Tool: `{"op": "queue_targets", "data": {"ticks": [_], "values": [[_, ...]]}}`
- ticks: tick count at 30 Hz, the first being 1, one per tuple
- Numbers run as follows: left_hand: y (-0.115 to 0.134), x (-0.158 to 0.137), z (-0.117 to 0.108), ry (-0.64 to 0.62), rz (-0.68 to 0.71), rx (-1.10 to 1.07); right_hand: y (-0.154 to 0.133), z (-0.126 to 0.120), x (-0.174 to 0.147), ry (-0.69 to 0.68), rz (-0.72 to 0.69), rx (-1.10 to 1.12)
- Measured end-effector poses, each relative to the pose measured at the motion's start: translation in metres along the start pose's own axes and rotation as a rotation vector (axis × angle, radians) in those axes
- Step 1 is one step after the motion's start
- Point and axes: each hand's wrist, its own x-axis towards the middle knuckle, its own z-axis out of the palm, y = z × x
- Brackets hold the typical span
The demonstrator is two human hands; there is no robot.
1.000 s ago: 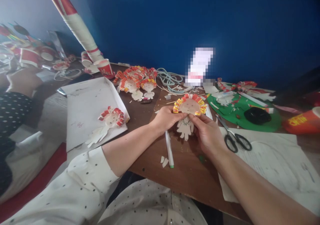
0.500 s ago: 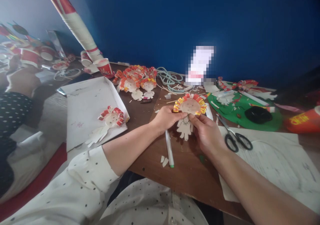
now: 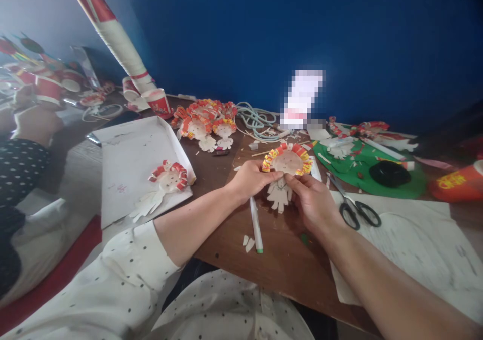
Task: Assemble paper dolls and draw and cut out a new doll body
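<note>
Paper doll (image 3: 287, 163), held | marker (image 3: 255, 224) near | scissors (image 3: 350, 202) right | blurred phone (image 3: 302, 98), perhaps

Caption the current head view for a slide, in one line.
Left hand and right hand hold a paper doll over a brown table, with black-handled scissors lying to the right.

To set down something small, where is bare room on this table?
Bare tabletop lies between the white marker and the large papers; the white tray is mostly free at left. Crowded: along the blue wall, paper dolls and cable.
</note>
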Motion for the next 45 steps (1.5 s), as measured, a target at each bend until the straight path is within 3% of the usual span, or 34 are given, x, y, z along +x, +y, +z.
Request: {"op": "queue_targets", "data": {"ticks": [12,20,30,40,45], "values": [[0.001,0.000,0.000,0.032,-0.041,-0.035,-0.001,0.003,0.001,0.004,-0.012,-0.038],[-0.004,0.004,-0.003,-0.009,-0.012,-0.046,-0.009,0.005,-0.002,0.043,0.002,0.068],[0.003,0.000,-0.003,-0.031,-0.018,0.144,-0.008,0.005,-0.001,0.028,-0.045,0.040],[-0.003,0.004,0.000,0.046,-0.098,0.027,-0.005,0.002,-0.001,0.016,-0.064,-0.006],[0.004,0.004,-0.002,0.099,-0.062,-0.085,-0.002,0.000,0.002,0.000,0.028,0.054]]}}
